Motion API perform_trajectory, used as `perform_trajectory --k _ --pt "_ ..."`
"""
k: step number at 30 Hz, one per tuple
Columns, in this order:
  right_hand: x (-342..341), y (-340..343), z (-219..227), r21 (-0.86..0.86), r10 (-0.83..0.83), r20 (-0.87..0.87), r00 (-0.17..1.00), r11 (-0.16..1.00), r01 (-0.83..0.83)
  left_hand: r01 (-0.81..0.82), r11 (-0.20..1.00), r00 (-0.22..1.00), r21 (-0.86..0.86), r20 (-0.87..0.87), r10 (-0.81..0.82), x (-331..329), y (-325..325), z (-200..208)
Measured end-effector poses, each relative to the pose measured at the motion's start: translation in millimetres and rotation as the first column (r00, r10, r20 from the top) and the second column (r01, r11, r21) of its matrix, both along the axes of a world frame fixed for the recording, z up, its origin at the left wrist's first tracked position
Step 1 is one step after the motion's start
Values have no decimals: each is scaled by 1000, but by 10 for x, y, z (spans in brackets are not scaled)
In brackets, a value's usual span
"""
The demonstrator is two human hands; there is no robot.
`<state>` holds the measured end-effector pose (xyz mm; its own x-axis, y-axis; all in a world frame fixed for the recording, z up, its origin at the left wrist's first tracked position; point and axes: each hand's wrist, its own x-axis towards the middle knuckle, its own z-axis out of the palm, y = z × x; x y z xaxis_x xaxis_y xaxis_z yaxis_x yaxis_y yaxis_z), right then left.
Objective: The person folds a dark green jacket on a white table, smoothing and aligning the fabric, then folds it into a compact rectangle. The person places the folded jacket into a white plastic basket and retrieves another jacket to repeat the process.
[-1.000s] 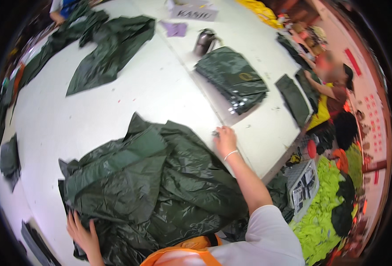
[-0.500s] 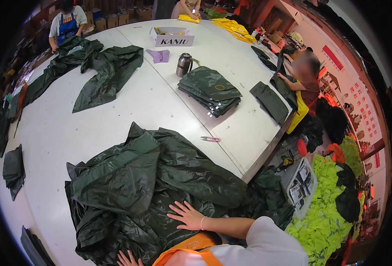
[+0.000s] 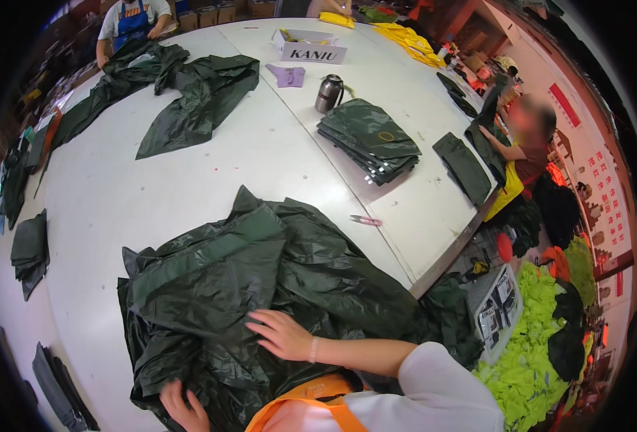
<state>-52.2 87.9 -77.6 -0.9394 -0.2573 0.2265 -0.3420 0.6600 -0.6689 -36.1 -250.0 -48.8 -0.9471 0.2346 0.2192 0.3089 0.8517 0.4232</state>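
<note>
A large dark green garment of shiny, coated-looking fabric lies crumpled on the white table right before me. A stiffer, smoother band runs across its upper left part. My right hand rests on the middle of the fabric, palm down, with its fingers stretched out and slightly apart. Lower down, my left hand is over the garment's near left part, fingers apart and somewhat blurred. Neither hand grips the cloth. Beyond the garment lies a pair of small pink-handled thread snips.
A stack of folded green pieces, a steel flask and a white box stand farther back. Another green garment lies far left, near one person. A co-worker handles dark cloth at right. Lime-green cloth is heaped beside the table.
My right hand has slid left and a little farther away across the garment. My left hand has come up and left, more into view. The whole view has shifted slightly.
</note>
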Motion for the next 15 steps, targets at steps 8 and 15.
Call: perform_trajectory --k 8,15 --pt "-597 -635 -600 354 172 231 958 902 -247 -125 811 755 -571 475 451 -1924 478 193" --pt "-609 -578 -577 351 183 183 966 905 -238 56 869 461 -492 785 414 -2360 -47 -156"
